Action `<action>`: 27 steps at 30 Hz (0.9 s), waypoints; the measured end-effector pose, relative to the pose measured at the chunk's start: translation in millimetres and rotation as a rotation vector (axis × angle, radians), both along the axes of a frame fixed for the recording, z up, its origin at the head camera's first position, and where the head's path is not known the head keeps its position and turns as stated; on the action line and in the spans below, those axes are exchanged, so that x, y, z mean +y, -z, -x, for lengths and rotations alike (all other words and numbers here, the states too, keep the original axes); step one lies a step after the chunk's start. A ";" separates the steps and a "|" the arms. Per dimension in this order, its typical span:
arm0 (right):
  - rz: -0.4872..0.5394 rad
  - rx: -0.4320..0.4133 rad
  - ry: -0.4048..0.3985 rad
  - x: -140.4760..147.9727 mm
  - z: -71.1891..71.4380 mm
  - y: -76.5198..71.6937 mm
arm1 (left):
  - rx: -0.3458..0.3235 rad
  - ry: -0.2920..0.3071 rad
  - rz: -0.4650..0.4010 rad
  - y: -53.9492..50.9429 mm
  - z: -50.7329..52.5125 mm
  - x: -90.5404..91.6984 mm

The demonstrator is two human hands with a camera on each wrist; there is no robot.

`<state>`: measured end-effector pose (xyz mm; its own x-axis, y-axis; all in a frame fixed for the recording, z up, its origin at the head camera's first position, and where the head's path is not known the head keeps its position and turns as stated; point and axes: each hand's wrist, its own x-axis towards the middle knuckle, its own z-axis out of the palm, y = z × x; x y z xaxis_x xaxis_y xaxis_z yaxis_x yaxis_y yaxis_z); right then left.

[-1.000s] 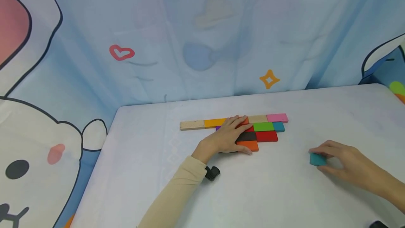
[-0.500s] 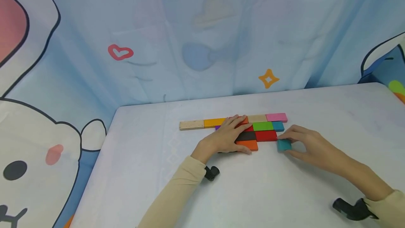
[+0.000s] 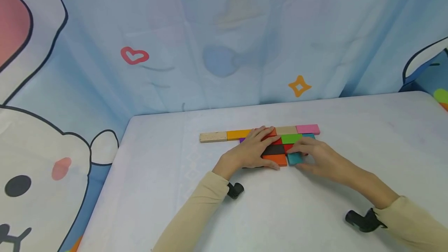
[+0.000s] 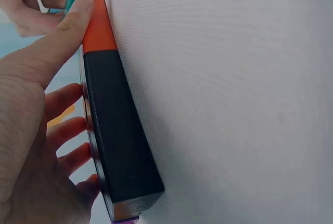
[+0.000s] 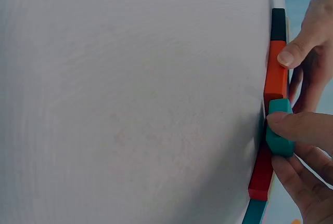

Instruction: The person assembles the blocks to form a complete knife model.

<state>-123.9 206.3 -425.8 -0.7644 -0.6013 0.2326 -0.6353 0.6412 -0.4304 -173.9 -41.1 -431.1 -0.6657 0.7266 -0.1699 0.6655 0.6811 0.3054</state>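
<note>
My left hand (image 3: 250, 153) lies spread over a flat layout of coloured wooden blocks, its thumb on the end of an orange block (image 3: 276, 160). In the left wrist view a black block (image 4: 125, 130) adjoins the orange one. My right hand (image 3: 323, 160) pinches a small teal block (image 3: 294, 159) between thumb and fingers, beside the orange block's right end. In the right wrist view the teal block (image 5: 280, 104) looks slightly raised, and I cannot tell whether it touches the table. A red block (image 3: 288, 147) behind it is partly hidden by my right fingers. My left hand covers several blocks.
The back row runs from a plain wood block (image 3: 213, 137) past a yellow block (image 3: 238, 135) to a pink block (image 3: 308, 129). A green block (image 3: 291, 138) lies in the row before it. White cloth covers the table (image 3: 168, 174); a blue curtain (image 3: 182, 77) hangs behind.
My right hand has carried the teal block left from the table's right side to the orange block's end. My left hand has stayed on the blocks.
</note>
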 end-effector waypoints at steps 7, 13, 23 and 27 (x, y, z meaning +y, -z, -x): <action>-0.007 0.014 0.006 -3.6 -0.4 5.9 | -0.002 0.006 -0.001 0.2 0.4 0.4; 0.023 0.069 -0.019 -6.0 -0.4 11.2 | -0.015 -0.006 0.006 1.4 1.0 -1.6; 0.010 0.134 -0.008 -9.0 -2.4 13.7 | -0.001 -0.001 0.023 4.0 3.5 -1.1; -0.020 0.153 0.009 -9.9 -3.9 12.4 | 0.033 0.015 0.059 4.2 1.0 -2.4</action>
<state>-120.0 196.3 -438.2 -0.7267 -0.6000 0.3345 -0.6863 0.6550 -0.3160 -174.9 -43.4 -435.3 -0.6609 0.7258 -0.1909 0.6848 0.6873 0.2423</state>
